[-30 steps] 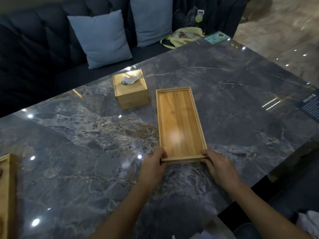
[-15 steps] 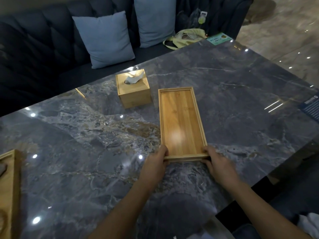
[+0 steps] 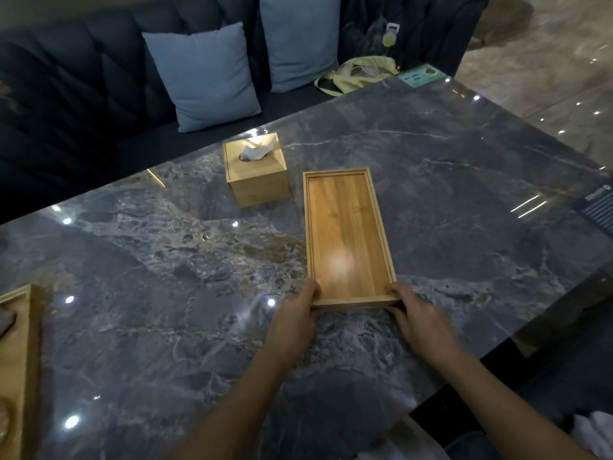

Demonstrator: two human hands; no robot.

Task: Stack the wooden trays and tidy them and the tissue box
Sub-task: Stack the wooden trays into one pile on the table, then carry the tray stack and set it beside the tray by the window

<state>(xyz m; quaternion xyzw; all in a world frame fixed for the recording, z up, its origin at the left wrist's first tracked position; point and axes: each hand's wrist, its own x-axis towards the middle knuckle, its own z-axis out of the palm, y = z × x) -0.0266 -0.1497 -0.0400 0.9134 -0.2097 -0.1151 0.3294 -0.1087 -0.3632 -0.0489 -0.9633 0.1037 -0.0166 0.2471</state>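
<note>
Gripping the near short end of the tray (image 3: 348,234), the left hand (image 3: 293,318) and right hand (image 3: 419,322) each pinch one corner. The tray's long axis runs away from the person; the tissue box (image 3: 255,174) stands just beside its far-left corner, apart from it.

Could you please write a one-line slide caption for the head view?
Both hands, left and right, grip the near end of a long rectangular wooden tray beside a square wooden tissue box.
</note>
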